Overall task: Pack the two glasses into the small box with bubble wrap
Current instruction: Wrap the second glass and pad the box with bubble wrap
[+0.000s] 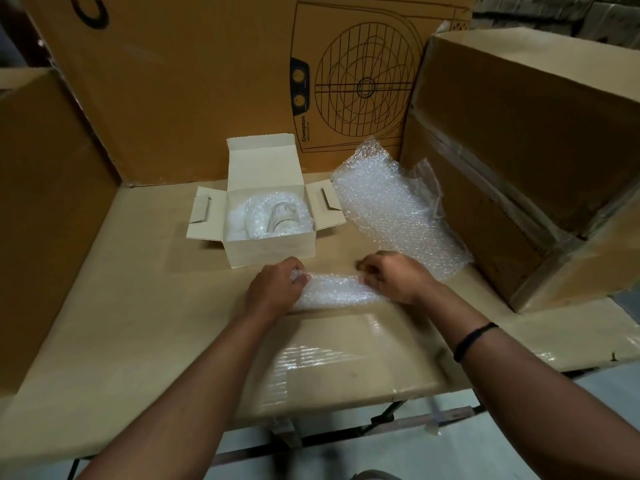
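The small pale box [270, 249] stands open on the cardboard-covered table, its lid and side flaps up. Inside it lies a clear glass [282, 216] nested in bubble wrap. In front of the box lies a rolled bundle of bubble wrap [334, 291]; whether a glass is inside it cannot be seen. My left hand [275, 289] pinches the bundle's left end. My right hand [394, 277] pinches its right end with curled fingers.
A loose sheet of bubble wrap [391, 206] lies to the right of the box. Large cardboard cartons stand behind [207, 81], at the left [45, 202] and at the right [519, 150]. The table's front edge [346, 407] is close to me.
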Demonstrator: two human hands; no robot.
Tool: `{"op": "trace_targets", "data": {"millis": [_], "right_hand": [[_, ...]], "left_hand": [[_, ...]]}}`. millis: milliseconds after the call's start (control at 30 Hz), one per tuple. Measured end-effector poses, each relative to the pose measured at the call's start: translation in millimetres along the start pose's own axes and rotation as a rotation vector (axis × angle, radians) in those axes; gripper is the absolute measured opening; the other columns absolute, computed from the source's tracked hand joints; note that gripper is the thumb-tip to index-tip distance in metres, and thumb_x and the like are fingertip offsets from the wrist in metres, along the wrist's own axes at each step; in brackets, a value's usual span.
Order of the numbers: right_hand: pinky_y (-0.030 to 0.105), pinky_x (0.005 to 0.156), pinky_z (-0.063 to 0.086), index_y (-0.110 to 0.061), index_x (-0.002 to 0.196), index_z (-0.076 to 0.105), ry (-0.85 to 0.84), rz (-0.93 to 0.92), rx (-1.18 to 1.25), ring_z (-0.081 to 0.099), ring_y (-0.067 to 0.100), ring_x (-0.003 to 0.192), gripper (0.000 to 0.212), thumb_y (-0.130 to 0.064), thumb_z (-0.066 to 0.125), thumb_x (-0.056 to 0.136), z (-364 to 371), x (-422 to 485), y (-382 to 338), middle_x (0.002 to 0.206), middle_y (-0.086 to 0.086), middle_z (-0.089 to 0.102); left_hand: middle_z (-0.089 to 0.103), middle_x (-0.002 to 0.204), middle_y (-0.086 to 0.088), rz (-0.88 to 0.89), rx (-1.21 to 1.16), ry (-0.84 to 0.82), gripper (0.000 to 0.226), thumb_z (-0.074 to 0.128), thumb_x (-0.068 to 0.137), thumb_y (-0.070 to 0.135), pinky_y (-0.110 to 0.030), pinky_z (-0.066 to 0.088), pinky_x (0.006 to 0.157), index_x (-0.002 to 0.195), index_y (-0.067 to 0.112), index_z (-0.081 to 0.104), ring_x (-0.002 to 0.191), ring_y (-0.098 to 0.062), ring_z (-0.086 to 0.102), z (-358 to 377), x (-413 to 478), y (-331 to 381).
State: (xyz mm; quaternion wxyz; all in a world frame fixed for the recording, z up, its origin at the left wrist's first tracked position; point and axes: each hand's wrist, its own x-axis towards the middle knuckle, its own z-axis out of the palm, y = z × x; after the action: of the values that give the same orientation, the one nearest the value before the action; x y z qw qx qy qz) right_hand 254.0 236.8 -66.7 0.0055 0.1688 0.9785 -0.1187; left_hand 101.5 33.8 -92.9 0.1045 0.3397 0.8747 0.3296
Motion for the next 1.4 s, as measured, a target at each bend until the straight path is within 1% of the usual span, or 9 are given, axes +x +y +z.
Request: {"op": "trace_targets", "data": {"millis": [233,367,467,633,933,1033,1167,1267,1400], "right_hand": [[0.041,0.074,0.05,-0.02,0.102,0.057,0.078,-0.111,-0.008,0.057,0.03,0.086,0.022,-0.039,0.058,0.092,23.8,4.4,13.9,0.095,0.004,0.063],[0.037,0.074,0.05,-0.021,0.109,0.056,0.022,-0.121,-0.017,0.06,0.028,0.091,0.024,-0.041,0.053,0.096,16.4,11.2,13.6,0.102,0.002,0.064],[0.037,0.082,0.047,-0.025,0.116,0.06,0.108,-0.14,-0.07,0.061,0.025,0.096,0.04,-0.056,0.046,0.094,7.0,11.3,12.5,0.108,-0.001,0.064],[0.04,0.098,0.035,-0.032,0.132,0.055,-0.011,-0.231,-0.198,0.052,0.021,0.118,0.074,-0.08,0.045,0.076,2.2,-2.1,8.0,0.132,-0.007,0.055],[0.043,0.093,0.04,-0.028,0.115,0.069,0.195,-0.322,-0.178,0.052,0.026,0.116,0.033,-0.039,0.061,0.085,-20.0,30.0,-2.9,0.121,-0.001,0.063],[0.048,0.097,0.036,-0.024,0.115,0.071,0.339,-0.264,-0.191,0.044,0.034,0.122,0.031,-0.032,0.064,0.086,-42.7,51.3,-22.0,0.126,0.008,0.058],[0.046,0.083,0.041,-0.018,0.107,0.073,0.505,-0.295,-0.203,0.055,0.039,0.105,0.026,-0.021,0.074,0.082,-58.5,94.7,-45.5,0.109,0.011,0.066],[0.043,0.082,0.038,-0.016,0.108,0.069,0.527,-0.315,-0.186,0.056,0.035,0.099,0.021,-0.021,0.067,0.088,-64.0,128.6,-65.2,0.105,0.009,0.069],[0.04,0.083,0.039,-0.019,0.114,0.063,0.456,-0.297,-0.146,0.056,0.027,0.101,0.021,-0.025,0.056,0.095,-61.4,172.9,-93.0,0.107,0.005,0.068]], "left_hand": [[0.06,0.101,0.006,0.317,0.145,0.212,0.021,0.057,0.082,0.041,-0.036,0.04,0.08,0.086,0.023,0.066,0.091,-0.022,0.058,8.3,-8.3,-12.0],[0.057,0.125,0.014,0.342,0.312,-0.025,0.059,0.045,0.069,0.076,-0.034,0.023,0.099,0.106,0.036,0.067,0.121,-0.012,0.045,4.9,-17.4,-20.0],[0.053,0.132,0.016,0.276,0.318,-0.053,0.068,0.042,0.064,0.077,-0.029,0.017,0.097,0.116,0.039,0.06,0.127,-0.01,0.04,5.0,-20.9,-22.6],[0.063,0.116,0.012,0.244,0.316,0.086,0.048,0.048,0.075,0.059,-0.028,0.02,0.09,0.108,0.029,0.067,0.115,-0.015,0.051,9.7,-22.0,-18.6],[0.071,0.08,0.001,0.342,0.192,0.359,0.026,0.057,0.082,0.036,-0.031,0.042,0.071,0.087,0.015,0.072,0.073,-0.023,0.064,-20.0,-21.4,-19.4],[0.074,0.09,-0.003,0.354,0.178,0.455,0.024,0.066,0.082,0.028,-0.032,0.05,0.07,0.098,0.011,0.072,0.077,-0.024,0.065,-36.2,-15.2,-27.1],[0.073,0.101,-0.006,0.433,0.172,0.479,0.037,0.069,0.08,0.021,-0.034,0.053,0.071,0.116,0.016,0.062,0.083,-0.028,0.067,-58.3,-4.6,-29.8],[0.072,0.087,-0.007,0.377,0.242,0.493,0.048,0.074,0.075,0.019,-0.033,0.051,0.063,0.12,0.019,0.057,0.07,-0.032,0.065,-74.0,2.7,-29.9],[0.069,0.079,-0.006,0.303,0.359,0.58,0.04,0.072,0.072,0.021,-0.035,0.044,0.072,0.11,0.013,0.064,0.071,-0.029,0.062,-90.1,19.9,-36.9]]}}
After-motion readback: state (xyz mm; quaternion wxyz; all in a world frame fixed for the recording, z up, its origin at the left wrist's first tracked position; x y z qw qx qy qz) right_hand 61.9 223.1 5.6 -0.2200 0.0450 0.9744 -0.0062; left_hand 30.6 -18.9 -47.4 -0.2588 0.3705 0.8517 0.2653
